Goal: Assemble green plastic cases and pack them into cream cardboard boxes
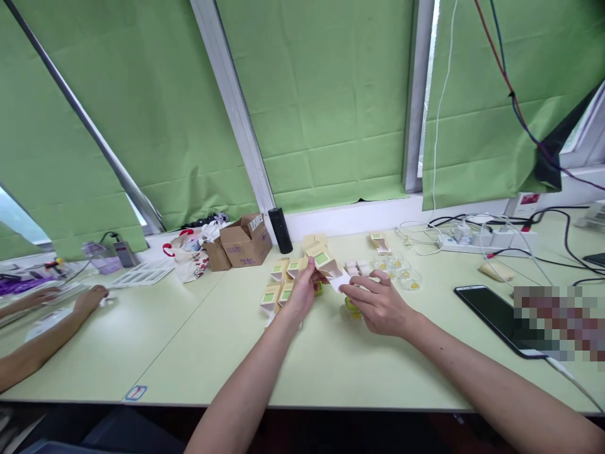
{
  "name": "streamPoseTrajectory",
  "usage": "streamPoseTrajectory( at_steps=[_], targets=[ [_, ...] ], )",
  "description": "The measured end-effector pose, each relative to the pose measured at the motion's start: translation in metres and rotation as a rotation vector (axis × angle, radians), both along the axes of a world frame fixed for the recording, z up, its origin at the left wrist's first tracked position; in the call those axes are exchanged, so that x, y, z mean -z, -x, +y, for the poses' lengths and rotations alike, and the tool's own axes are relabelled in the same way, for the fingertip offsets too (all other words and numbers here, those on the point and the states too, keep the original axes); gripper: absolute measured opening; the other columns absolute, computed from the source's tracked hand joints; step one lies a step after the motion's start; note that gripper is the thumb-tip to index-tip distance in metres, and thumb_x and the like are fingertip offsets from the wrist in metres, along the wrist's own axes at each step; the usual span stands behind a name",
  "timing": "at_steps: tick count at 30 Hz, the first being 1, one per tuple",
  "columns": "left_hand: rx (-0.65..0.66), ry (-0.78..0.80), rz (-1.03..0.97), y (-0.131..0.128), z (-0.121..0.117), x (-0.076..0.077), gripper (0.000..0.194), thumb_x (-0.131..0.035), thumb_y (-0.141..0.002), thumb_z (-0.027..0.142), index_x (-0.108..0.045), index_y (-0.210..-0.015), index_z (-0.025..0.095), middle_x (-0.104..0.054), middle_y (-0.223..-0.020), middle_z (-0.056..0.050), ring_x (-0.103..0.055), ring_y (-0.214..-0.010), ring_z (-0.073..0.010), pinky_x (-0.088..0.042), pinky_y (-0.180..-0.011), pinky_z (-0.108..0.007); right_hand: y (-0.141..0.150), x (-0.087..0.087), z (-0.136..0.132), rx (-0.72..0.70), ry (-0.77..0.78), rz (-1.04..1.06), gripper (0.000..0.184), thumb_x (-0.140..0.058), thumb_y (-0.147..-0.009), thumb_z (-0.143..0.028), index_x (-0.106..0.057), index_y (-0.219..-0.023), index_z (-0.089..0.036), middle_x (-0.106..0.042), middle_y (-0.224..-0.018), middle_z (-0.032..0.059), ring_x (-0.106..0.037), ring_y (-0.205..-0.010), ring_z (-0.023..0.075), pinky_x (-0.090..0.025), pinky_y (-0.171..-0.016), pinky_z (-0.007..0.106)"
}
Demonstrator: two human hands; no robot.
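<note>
My left hand [304,291] grips a small tan cardboard box [323,260] with a green square on its face, tilted above the table. With its fingers pinched, my right hand [380,304] holds a white card or flap [338,281] at the box's near end; I cannot tell whether it is part of the box. Several similar tan boxes [270,295] stand left of my left hand. Beyond my right hand are small whitish pieces [358,268] and several clear round containers with yellow spots [409,279]. A yellow-green item [352,308] lies partly hidden under my right hand.
A brown carton [246,241] and a black cylinder [280,231] stand by the wall. To the right lie a phone [496,318] on a cable, a computer mouse [496,272] and a power strip [501,243] with tangled cords. Another person's hands [89,299] work at far left.
</note>
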State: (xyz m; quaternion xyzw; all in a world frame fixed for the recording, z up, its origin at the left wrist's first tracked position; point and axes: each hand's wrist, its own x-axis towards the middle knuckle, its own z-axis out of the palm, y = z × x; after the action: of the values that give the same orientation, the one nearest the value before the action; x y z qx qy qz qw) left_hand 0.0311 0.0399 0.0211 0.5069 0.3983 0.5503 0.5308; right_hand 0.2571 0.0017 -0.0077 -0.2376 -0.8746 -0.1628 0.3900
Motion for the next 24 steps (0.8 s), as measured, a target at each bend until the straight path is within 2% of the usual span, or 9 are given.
streamPoseTrajectory(
  at_steps=[4,7,11,14,17,21,24],
  targets=[
    [0.032,-0.041,-0.043,-0.004,0.002,-0.007,0.052,-0.081,-0.077,0.069,-0.069,-0.085,0.019,-0.072,-0.081,-0.006,-0.063,-0.074,-0.0178,-0.042,-0.067,-0.030,-0.001,0.001,0.001,0.001,-0.020,0.043,0.023,-0.055,-0.098,-0.016,-0.072,-0.109,-0.028,-0.078,-0.126,0.0032,-0.069,-0.116,0.0263,-0.037,-0.099,0.047],
    [-0.016,-0.117,-0.056,-0.012,0.009,-0.006,0.059,-0.086,-0.073,0.069,-0.069,-0.099,0.019,-0.075,-0.091,-0.006,-0.066,-0.080,-0.0189,-0.046,-0.072,-0.031,-0.004,0.002,0.003,0.079,-0.030,0.193,0.020,-0.060,-0.096,-0.023,-0.071,-0.113,-0.028,-0.074,-0.129,0.0079,-0.067,-0.121,0.0310,-0.037,-0.104,0.050],
    [-0.093,-0.254,-0.018,-0.021,0.015,0.004,0.074,-0.086,-0.070,0.073,-0.059,-0.118,0.022,-0.077,-0.110,-0.010,-0.072,-0.099,-0.0232,-0.051,-0.084,-0.034,-0.009,0.002,0.008,0.210,-0.019,0.383,0.026,-0.059,-0.097,-0.025,-0.065,-0.122,-0.028,-0.072,-0.121,0.0113,-0.068,-0.116,0.0328,-0.041,-0.101,0.052],
    [-0.192,-0.340,0.165,-0.022,0.012,0.016,0.068,-0.086,-0.074,0.065,-0.056,-0.118,0.023,-0.074,-0.115,-0.011,-0.070,-0.106,-0.0246,-0.052,-0.086,-0.034,-0.011,0.003,0.013,0.217,-0.045,0.451,0.034,-0.058,-0.097,-0.023,-0.059,-0.130,-0.027,-0.070,-0.120,0.0125,-0.067,-0.114,0.0331,-0.043,-0.100,0.052],
    [-0.285,-0.458,0.373,-0.021,0.001,0.023,0.054,-0.085,-0.081,0.044,-0.056,-0.121,0.025,-0.071,-0.119,-0.009,-0.067,-0.113,-0.0255,-0.054,-0.093,-0.037,-0.013,0.005,0.018,0.218,-0.051,0.480,0.038,-0.057,-0.097,-0.022,-0.056,-0.135,-0.027,-0.069,-0.122,0.0132,-0.066,-0.115,0.0335,-0.044,-0.101,0.052],
    [-0.297,-0.808,0.620,-0.018,-0.013,0.024,0.039,-0.073,-0.087,0.015,-0.056,-0.121,0.027,-0.066,-0.133,-0.010,-0.056,-0.134,-0.0289,-0.048,-0.114,-0.052,-0.014,0.008,0.021,0.250,-0.004,0.496,0.035,-0.053,-0.099,-0.023,-0.057,-0.134,-0.026,-0.068,-0.122,0.0134,-0.064,-0.117,0.0340,-0.043,-0.104,0.052],
    [-0.324,-1.030,0.785,-0.016,-0.018,0.024,0.036,-0.064,-0.089,0.006,-0.059,-0.116,0.029,-0.059,-0.145,-0.010,-0.044,-0.145,-0.0308,-0.042,-0.120,-0.061,-0.015,0.010,0.023,0.277,0.038,0.495,0.033,-0.050,-0.101,-0.025,-0.058,-0.133,-0.026,-0.068,-0.123,0.0135,-0.063,-0.119,0.0341,-0.042,-0.105,0.052]
  ],
)
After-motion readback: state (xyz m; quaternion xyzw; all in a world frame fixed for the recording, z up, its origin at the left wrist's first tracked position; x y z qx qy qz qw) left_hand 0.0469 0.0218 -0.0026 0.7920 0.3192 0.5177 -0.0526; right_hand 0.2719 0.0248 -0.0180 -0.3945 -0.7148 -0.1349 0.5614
